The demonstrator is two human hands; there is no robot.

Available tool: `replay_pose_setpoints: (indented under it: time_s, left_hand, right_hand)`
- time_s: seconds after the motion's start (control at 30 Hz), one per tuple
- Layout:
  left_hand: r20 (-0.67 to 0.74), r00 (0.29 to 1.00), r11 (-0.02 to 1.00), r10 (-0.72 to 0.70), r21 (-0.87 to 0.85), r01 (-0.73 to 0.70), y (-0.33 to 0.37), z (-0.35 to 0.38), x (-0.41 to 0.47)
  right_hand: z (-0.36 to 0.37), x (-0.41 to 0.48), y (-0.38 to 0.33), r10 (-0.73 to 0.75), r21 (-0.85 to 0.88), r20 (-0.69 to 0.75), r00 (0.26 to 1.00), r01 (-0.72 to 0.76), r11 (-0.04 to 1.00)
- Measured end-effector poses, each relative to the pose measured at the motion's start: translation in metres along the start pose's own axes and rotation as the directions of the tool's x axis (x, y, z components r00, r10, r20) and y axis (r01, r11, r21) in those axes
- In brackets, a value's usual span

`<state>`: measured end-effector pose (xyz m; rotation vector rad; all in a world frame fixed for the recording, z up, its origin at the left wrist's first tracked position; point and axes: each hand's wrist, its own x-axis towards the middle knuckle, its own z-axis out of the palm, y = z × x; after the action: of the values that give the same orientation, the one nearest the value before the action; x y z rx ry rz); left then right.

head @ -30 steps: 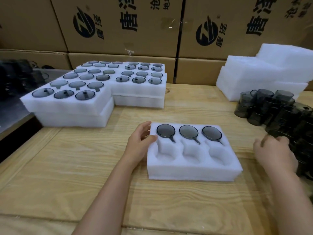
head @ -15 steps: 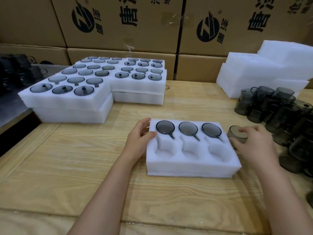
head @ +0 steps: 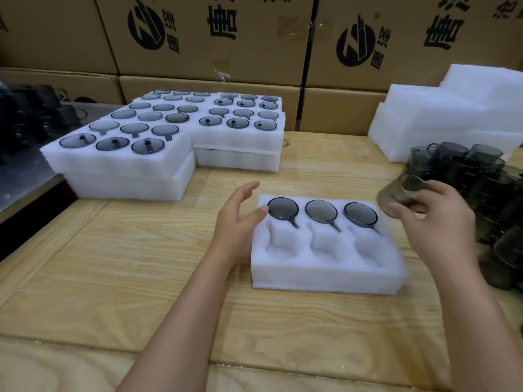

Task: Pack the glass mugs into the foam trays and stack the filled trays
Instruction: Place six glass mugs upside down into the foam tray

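Observation:
A white foam tray lies in front of me on the wooden table. Its back row holds three dark glass mugs; the three front pockets are bare. My left hand rests at the tray's left edge, fingers relaxed, thumb touching the foam. My right hand grips a smoky glass mug tilted in the air just right of the tray's back corner. A cluster of loose mugs stands at the right.
Stacked filled foam trays sit at the back left, another filled stack beside them. Unfilled white foam trays are piled at the back right. Cardboard boxes wall off the back. The table's left edge drops away.
My right hand took a mug from the cluster on the right, carried it toward the tray and lifted it off the table. My left hand stayed at the tray's left edge.

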<state>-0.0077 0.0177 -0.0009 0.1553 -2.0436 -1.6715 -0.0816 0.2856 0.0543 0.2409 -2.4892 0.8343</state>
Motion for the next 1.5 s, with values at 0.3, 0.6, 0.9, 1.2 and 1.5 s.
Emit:
replay_pose_setpoints:
  time_s: [0.3, 0.6, 0.9, 1.2, 1.5]
  left_hand:
    - [0.108, 0.970, 0.976, 0.218, -0.010, -0.219, 0.021, 0.008, -0.010]
    - [0.044, 0.966, 0.963, 0.255, 0.075, -0.258, 0.016, 0.012, -0.008]
    - [0.143, 0.961, 0.969, 0.238, 0.028, -0.244, 0.021, 0.004, -0.012]
    - [0.141, 0.989, 0.972, 0.034, -0.237, 0.001, 0.021, -0.003, -0.007]
    - [0.223, 0.974, 0.988, 0.033, -0.151, 0.001, 0.011, 0.000, -0.006]
  right_hand:
    - [0.030, -0.026, -0.108, -0.450, 0.410, 0.402, 0.798, 0.283, 0.867]
    - [0.039, -0.042, -0.088, -0.347, 0.760, 0.419, 0.839, -0.116, 0.640]
    - [0.048, -0.041, -0.085, -0.255, 0.677, 0.416, 0.873, -0.110, 0.728]
    - [0.039, -0.042, -0.080, -0.418, 0.544, 0.591, 0.689, 0.042, 0.838]
    - [0.043, -0.045, -0.081, -0.447, 0.394, 0.632, 0.633, 0.234, 0.889]
